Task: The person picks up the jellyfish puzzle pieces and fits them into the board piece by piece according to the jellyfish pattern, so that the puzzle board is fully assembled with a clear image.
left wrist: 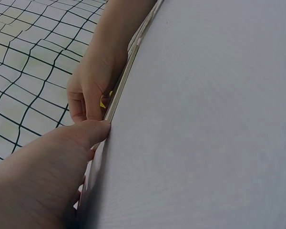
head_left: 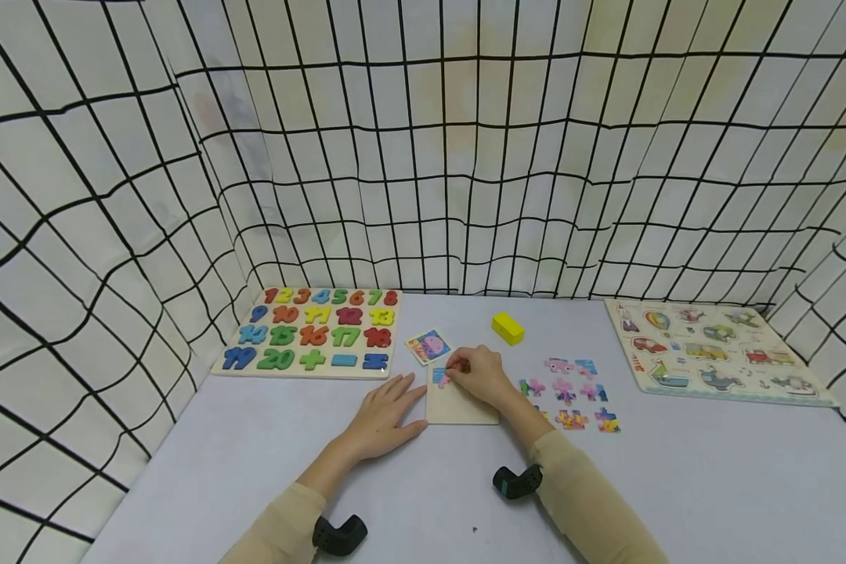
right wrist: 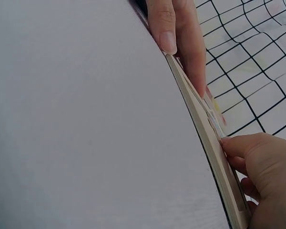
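A small square wooden puzzle tray (head_left: 461,407) lies on the table between the two hands. Blue and pink puzzle pieces (head_left: 439,376) show in its upper left corner. At that corner my right hand (head_left: 481,377) pinches a puzzle piece, mostly hidden by the fingertips. My left hand (head_left: 384,419) lies flat at the tray's left side, fingers extended, with the thumb at the lower left corner; the left wrist view shows its thumb (left wrist: 97,130) against the edge. Several loose puzzle pieces (head_left: 564,385) are spread right of the tray, partly behind the right forearm.
A small picture card (head_left: 430,345) touches or nearly touches the tray's top edge. Behind it is a yellow block (head_left: 508,328). A number board (head_left: 327,375) stands at the back left, a picture board (head_left: 729,396) at the right. Black netting surrounds the table's back and sides.
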Available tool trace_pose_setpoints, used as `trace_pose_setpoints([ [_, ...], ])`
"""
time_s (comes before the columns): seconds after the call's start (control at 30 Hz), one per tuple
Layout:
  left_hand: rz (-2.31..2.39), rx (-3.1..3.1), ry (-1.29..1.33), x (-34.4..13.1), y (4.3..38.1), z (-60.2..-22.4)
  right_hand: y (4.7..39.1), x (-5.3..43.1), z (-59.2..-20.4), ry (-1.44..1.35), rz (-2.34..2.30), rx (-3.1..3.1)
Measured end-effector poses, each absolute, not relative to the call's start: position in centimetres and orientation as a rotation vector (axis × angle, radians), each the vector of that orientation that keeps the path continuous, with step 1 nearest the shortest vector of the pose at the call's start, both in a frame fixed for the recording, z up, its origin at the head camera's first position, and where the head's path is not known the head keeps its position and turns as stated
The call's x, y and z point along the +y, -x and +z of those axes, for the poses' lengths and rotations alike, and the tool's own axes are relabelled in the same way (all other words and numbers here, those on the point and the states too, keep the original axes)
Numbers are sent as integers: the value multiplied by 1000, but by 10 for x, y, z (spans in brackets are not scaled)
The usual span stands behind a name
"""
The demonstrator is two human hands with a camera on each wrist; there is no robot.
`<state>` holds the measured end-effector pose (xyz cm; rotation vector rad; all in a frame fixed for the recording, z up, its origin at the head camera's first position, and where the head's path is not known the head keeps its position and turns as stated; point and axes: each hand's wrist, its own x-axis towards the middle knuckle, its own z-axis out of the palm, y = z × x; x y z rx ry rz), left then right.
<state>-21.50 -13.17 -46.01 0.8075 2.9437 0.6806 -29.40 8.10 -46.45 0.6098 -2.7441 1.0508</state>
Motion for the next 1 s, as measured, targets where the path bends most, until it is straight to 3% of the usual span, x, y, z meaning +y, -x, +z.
trace_pose_setpoints([
  [1.0, 696, 2951, -810, -132, 214, -460, 296, 88, -461, -570, 1143, -2661],
])
